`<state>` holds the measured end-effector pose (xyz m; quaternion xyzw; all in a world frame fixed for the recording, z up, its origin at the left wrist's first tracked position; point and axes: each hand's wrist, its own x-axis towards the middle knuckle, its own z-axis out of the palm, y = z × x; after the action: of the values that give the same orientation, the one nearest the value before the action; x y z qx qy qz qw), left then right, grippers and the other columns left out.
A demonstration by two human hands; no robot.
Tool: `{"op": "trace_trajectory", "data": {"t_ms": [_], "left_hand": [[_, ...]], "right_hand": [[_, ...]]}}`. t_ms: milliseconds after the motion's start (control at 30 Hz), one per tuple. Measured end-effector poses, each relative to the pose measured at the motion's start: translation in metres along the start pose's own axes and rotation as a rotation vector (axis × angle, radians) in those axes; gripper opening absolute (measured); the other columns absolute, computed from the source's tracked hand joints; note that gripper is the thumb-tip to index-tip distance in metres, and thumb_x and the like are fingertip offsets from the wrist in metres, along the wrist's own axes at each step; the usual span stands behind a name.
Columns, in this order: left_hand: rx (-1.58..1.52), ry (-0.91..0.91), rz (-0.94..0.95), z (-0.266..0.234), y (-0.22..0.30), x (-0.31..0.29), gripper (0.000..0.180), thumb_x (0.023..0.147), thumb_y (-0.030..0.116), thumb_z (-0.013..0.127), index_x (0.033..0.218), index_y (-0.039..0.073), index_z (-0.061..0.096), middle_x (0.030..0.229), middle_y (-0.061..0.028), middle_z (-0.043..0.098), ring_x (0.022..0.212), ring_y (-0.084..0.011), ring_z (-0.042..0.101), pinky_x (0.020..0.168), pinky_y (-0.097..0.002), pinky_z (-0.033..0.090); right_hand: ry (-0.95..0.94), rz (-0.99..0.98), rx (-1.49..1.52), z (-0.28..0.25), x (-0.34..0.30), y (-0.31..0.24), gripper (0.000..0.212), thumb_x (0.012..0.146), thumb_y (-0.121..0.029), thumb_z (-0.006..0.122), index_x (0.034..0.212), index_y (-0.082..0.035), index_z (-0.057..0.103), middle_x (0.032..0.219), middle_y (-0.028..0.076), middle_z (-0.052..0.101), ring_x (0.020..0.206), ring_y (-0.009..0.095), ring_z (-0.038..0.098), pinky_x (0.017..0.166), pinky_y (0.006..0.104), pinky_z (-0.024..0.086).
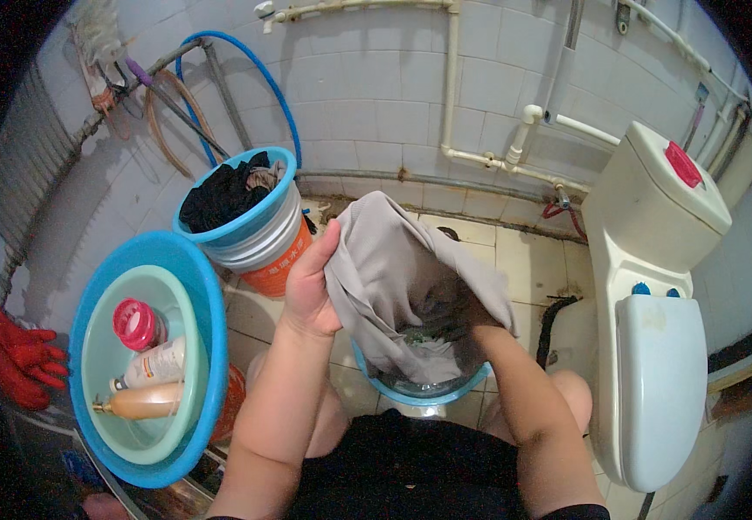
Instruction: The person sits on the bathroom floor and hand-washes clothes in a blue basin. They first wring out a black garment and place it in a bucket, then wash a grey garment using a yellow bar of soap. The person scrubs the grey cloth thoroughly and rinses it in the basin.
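The left hand (313,286) pinches the edge of a grey cloth (371,260), which hangs over a blue basin (432,400) on the tiled floor (523,260). The right hand (481,322) reaches into its folds (fingers hidden, so I cannot tell their state).

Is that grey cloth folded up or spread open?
Spread open, though creased: the cloth hangs wide from the left hand, with a big hollow showing in its middle and no neat, flat folds.

Matt cloth (374,251), smooth plastic basin (426,400)
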<state>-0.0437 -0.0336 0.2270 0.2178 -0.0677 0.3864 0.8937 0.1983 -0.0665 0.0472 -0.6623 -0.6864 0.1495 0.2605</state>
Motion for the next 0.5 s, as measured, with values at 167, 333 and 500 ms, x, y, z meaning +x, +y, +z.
{"op": "trace_trajectory", "data": {"t_ms": [167,333,500], "left_hand": [[0.061,0.147,0.061,-0.012,0.013,0.006,0.039,0.091,0.029,0.044,0.119,0.003,0.050,0.119,-0.0152,0.054,0.111,-0.0302,0.051,0.097,-0.0457,0.037],[0.933,0.454,0.042,-0.034,0.017,0.022,0.035,0.089,0.028,0.049,0.110,0.000,0.054,0.106,-0.0126,0.060,0.098,-0.0235,0.057,0.087,-0.0371,0.044],[2.284,0.542,-0.502,-0.041,0.011,0.012,0.045,0.083,0.041,0.052,0.092,-0.002,0.061,0.087,-0.0197,0.063,0.084,-0.0316,0.061,0.075,-0.0404,0.047]], "right_hand": [[-0.154,0.194,-0.268,-0.005,0.011,0.018,0.059,0.071,-0.018,0.064,0.127,-0.012,0.045,0.129,0.021,0.042,0.125,0.036,0.033,0.105,0.0375,0.026],[-0.716,0.347,-0.071,-0.028,0.008,0.006,0.050,0.077,-0.017,0.057,0.126,-0.011,0.047,0.124,0.021,0.047,0.119,0.035,0.041,0.099,0.0393,0.032],[-0.677,0.525,0.711,-0.092,0.004,-0.047,0.035,0.082,-0.010,0.050,0.116,-0.004,0.052,0.111,0.012,0.058,0.101,0.020,0.055,0.087,0.0326,0.043]]}}
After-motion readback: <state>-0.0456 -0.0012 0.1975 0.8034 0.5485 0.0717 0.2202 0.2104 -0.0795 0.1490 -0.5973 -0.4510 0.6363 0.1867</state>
